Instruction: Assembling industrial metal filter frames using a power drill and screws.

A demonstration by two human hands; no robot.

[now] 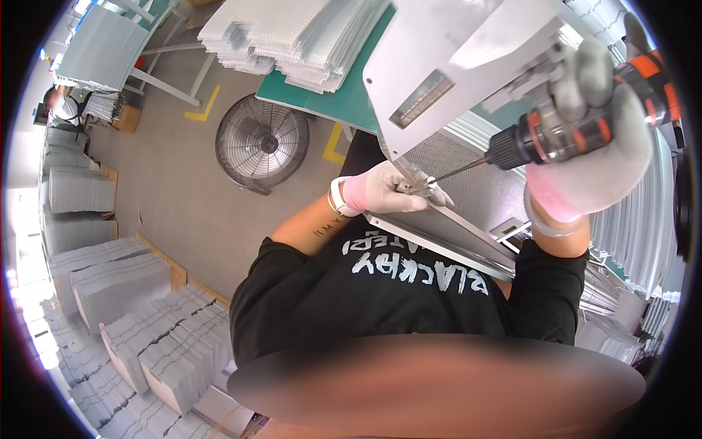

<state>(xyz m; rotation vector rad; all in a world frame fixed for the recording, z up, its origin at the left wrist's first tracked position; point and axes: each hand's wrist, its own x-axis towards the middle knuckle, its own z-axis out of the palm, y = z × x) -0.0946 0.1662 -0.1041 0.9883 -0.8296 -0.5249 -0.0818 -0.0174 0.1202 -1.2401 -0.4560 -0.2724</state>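
My right hand [599,139], in a white and pink glove, is wrapped round a black and orange cordless screwdriver [545,139]. Its long thin bit points left and down, toward the fingers of my left hand [384,189]. That gloved hand is closed on the corner of a metal-framed mesh panel [475,192], close to the bit's tip. Whatever small part or screw lies under the fingertips is too small to make out. Just above rises a light grey metal housing [391,66] with a slotted window, partly covering the panel.
A green-topped table [322,104] bears stacked white mesh sheets [292,36] at the far side. On the floor stands a round black fan [263,143]. Stacks of grey panels [124,285] line the left, and upright white strips [632,212] stand at the right. Another person [69,106] is at far left.
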